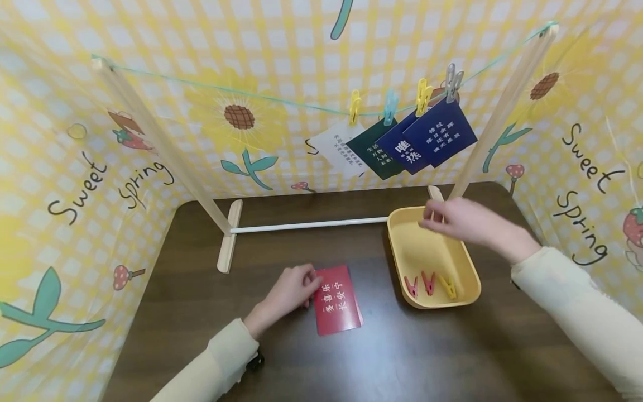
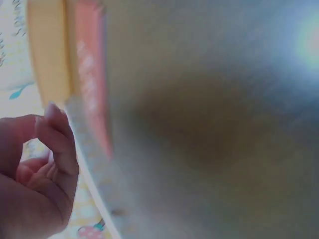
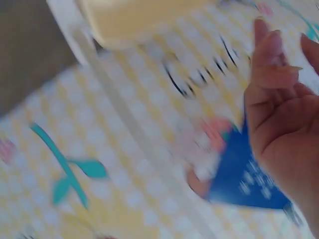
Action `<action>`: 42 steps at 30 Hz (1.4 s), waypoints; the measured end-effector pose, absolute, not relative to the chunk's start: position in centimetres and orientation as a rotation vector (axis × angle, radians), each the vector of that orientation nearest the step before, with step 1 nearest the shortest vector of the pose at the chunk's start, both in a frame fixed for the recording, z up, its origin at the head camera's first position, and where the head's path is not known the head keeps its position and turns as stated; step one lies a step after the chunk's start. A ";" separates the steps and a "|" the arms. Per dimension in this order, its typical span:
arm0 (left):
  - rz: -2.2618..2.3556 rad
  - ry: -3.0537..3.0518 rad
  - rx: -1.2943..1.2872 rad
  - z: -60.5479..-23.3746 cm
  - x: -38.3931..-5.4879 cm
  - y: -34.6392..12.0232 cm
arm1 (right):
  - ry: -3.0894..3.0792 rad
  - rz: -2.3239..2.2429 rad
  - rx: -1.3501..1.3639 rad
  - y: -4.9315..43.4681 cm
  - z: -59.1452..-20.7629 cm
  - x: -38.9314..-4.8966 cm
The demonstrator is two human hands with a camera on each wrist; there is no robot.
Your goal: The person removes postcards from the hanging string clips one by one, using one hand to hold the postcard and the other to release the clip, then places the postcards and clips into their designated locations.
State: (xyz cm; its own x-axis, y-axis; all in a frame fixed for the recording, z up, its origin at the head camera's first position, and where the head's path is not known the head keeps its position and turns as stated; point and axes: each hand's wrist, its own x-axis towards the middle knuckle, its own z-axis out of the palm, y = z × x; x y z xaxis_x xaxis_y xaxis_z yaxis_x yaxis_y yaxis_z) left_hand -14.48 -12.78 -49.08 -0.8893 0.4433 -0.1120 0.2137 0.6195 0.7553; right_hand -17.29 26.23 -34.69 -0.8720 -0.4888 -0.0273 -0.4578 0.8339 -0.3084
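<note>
My left hand (image 1: 293, 287) hovers with loosely bent fingers, its fingertips right at the upper left of a small pile of red cards (image 1: 339, 307) with white writing. In the left wrist view, the red cards (image 2: 92, 79) lie beyond the bent fingers, and nothing shows between thumb and forefinger. My right hand (image 1: 459, 220) is above the far right rim of a yellow basket (image 1: 467, 279), fingers loosely curled and holding nothing. Inside the basket lie a pink clothespin (image 1: 411, 287), a red clothespin (image 1: 428, 283) and a yellow clothespin (image 1: 447, 287).
A green string (image 1: 281, 100) runs between two wooden posts (image 1: 166, 151). Clipped to its right half are a white card (image 1: 334, 148), a green card (image 1: 374, 151) and blue cards (image 1: 442, 134). A white rod (image 1: 311, 225) joins the stand's feet along the table (image 1: 271, 245).
</note>
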 end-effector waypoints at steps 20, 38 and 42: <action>2.360 2.123 0.475 -39.0 -27.1 -8.1 | 3.182 -0.505 -1.127 16.8 -16.6 -25.2; 2.430 2.137 0.582 -37.5 -27.3 -5.2 | 2.991 -0.777 -0.821 15.7 -17.5 -27.2; 2.438 2.153 0.621 -37.6 -27.2 -5.5 | 2.990 -0.821 -0.795 15.4 -17.6 -27.2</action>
